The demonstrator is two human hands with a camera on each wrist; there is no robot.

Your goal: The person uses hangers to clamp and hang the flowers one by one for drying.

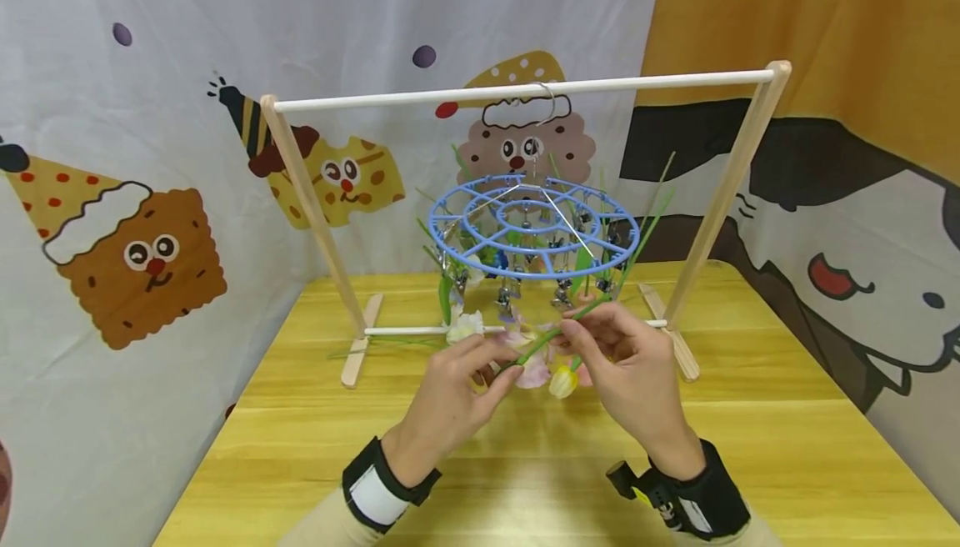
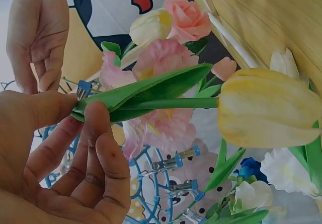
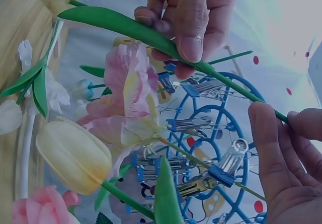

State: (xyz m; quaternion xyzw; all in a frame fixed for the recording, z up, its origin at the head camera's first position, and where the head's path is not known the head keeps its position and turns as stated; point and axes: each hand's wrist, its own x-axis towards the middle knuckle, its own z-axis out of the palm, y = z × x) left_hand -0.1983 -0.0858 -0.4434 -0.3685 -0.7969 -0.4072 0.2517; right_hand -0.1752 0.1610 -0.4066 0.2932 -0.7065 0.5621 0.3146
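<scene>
Both hands hold one artificial yellow tulip (image 2: 269, 108) by its green stem, which slants between them in the head view. My left hand (image 1: 459, 384) pinches the stem where the green leaf (image 3: 113, 26) joins it. Toward the stem's bare end, my right hand (image 1: 633, 372) pinches it between thumb and fingers. The held bloom seems hidden behind my left hand in the head view. Just behind the hands hangs a blue round clip hanger (image 1: 547, 273), with metal clips (image 3: 229, 163) gripping flowers upside down. Among these are a pink ruffled flower (image 3: 123, 93) and another yellow tulip (image 1: 564, 382).
A wooden stand with a white top bar (image 1: 420, 97) carries the hanger by its hook. Its feet (image 1: 356, 363) stand on the wood-grain table (image 1: 300, 447). A white flower (image 1: 465, 326) hangs at the left. Printed cloth (image 1: 360, 22) covers the walls behind.
</scene>
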